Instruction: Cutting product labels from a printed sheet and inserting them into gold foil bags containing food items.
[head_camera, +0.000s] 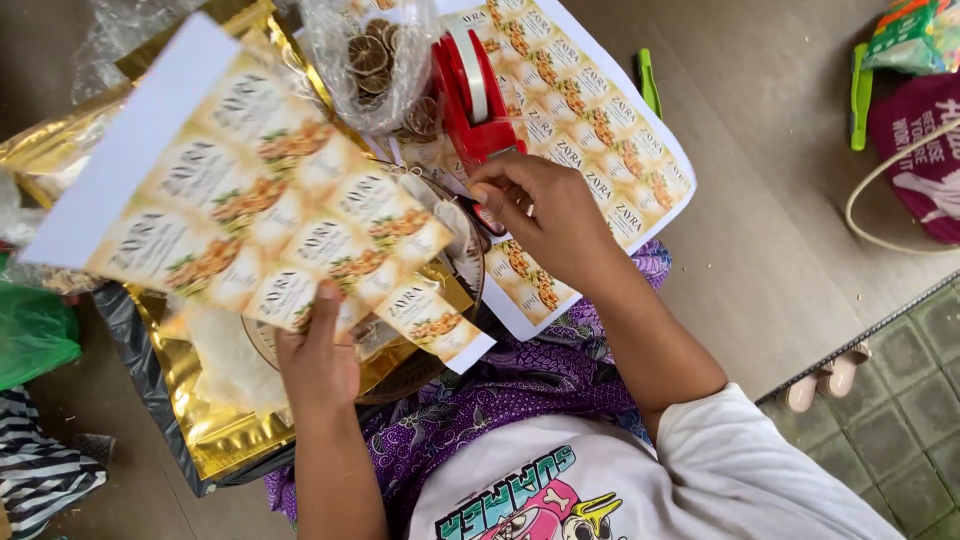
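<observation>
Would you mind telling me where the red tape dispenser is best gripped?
Probably by the red tape dispenser's upper arched body, from above on its far side. It lies on the label sheet with the right hand crowding its near end, and the arch is narrow enough to pinch.

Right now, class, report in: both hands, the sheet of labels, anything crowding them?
Left hand pinches the partly cut printed label sheet, held up. Right hand fingers at the red tape dispenser. Gold foil pouches and second label sheet crowd beneath.

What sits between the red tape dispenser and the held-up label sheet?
In the head view, a clear bag of dried slices lies between the tape dispenser and the label sheet held by the left hand.
</observation>
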